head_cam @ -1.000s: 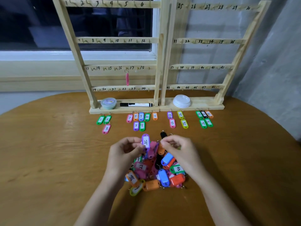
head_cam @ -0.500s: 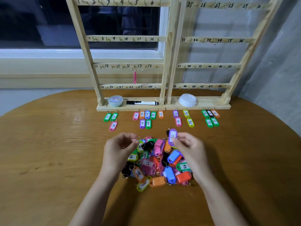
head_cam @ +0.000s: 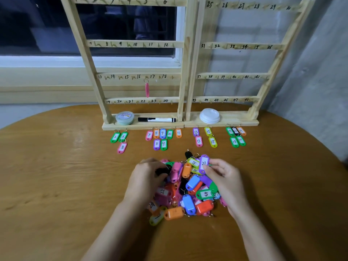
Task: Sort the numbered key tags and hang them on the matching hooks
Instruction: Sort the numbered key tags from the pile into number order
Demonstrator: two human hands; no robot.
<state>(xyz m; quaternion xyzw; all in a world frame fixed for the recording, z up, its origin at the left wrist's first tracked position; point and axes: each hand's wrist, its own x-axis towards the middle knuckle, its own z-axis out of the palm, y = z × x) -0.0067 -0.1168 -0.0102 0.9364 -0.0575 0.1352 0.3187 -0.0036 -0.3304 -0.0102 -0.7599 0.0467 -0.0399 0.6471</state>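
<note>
A heap of coloured numbered key tags [head_cam: 188, 193] lies on the round wooden table in front of me. My right hand [head_cam: 224, 178] pinches a purple tag marked 21 [head_cam: 203, 163] at the heap's upper right edge. My left hand [head_cam: 146, 178] curls its fingers round a black tag [head_cam: 162, 171] at the heap's upper left. Two wooden racks [head_cam: 184, 72] with numbered hooks stand at the table's far side. One pink tag [head_cam: 147, 89] hangs on the hook by 17. Sorted tags [head_cam: 162, 137] lie in rows in front of the rack base.
On the rack base sit a small round tub [head_cam: 124, 118], a black marker [head_cam: 157, 120] and a white lid [head_cam: 209, 115]. A window and a grey wall stand behind the racks. Bare table [head_cam: 56, 185] spreads left and right of the heap.
The purple 21 tag passed from between both hands to my right hand and moved to the right. My left hand dropped onto the heap and took a black tag.
</note>
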